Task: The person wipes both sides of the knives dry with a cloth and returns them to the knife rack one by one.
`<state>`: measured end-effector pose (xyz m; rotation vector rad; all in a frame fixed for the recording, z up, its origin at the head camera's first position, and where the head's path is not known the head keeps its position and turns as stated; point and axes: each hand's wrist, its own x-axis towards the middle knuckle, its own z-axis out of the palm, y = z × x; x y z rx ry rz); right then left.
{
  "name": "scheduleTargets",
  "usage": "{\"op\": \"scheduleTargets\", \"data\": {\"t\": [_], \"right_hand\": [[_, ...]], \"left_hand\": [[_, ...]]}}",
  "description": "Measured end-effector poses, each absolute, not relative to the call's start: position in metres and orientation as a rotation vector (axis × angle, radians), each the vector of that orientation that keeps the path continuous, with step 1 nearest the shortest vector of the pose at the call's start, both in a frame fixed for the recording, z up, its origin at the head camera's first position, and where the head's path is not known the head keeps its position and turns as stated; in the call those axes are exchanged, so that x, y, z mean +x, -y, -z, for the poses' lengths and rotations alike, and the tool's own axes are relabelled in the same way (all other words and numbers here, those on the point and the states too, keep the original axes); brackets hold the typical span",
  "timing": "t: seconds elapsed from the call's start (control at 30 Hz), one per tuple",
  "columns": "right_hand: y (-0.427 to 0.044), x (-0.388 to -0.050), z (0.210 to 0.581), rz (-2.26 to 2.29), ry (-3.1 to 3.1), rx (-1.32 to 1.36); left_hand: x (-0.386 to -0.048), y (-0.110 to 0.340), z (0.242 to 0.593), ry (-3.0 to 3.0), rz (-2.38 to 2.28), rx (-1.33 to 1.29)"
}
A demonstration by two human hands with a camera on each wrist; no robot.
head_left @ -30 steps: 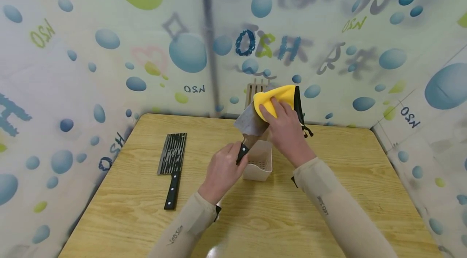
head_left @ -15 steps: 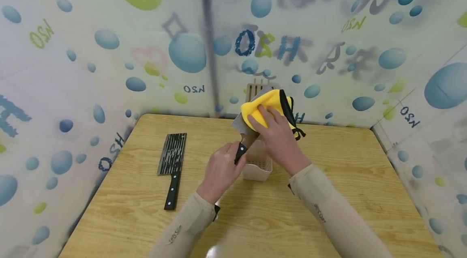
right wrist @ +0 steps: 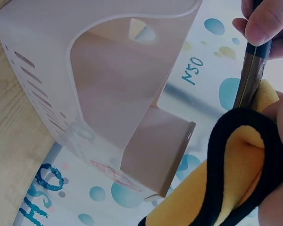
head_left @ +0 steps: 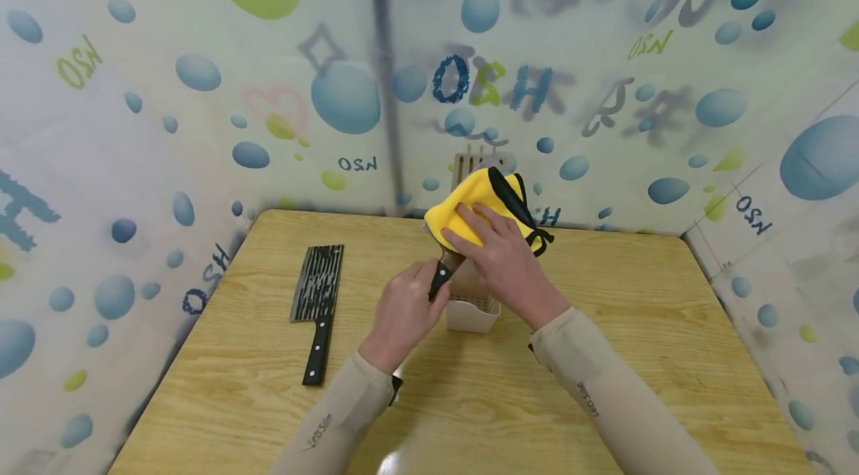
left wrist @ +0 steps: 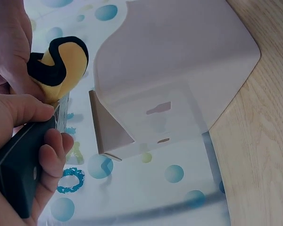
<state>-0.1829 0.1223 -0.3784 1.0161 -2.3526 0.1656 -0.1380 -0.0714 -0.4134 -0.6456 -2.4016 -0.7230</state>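
My left hand (head_left: 406, 311) grips the riveted black handle of a cleaver (head_left: 441, 277), which slants up and to the right above the table. A yellow cloth (head_left: 470, 192) with black edging covers nearly all of its blade. My right hand (head_left: 506, 262) holds this cloth against the blade, fingers spread over its upper side. In the right wrist view the cloth (right wrist: 247, 153) is folded beside the brown-looking blade spine (right wrist: 250, 77). The left wrist view shows the black handle (left wrist: 19, 165) within the left fingers and thumb.
Behind and below the hands stands a cream plastic holder (head_left: 473, 320) with a perforated bottom. A slotted panel (head_left: 463, 168) rises behind it. Another cleaver (head_left: 318, 285), black-and-silver striped, lies on the left of the wooden table (head_left: 644, 356). A patterned wall borders the table.
My right hand has moved the cloth down and left along the blade toward the handle, covering the grey metal seen earlier. My left hand has stayed nearly in place.
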Motion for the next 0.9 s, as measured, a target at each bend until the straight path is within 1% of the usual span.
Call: {"op": "scheduleTargets", "data": {"t": [0.5,0.9], "right_hand": [[-0.112,-0.179,0.378,-0.146,2.312,0.977],[-0.125,-0.187,0.378,-0.188,2.339,0.927]], "left_hand": [[-0.137,0.071,0.412,2.375,0.662,-0.686],[-0.135,0.071,0.413,2.364,0.628,-0.698]]}}
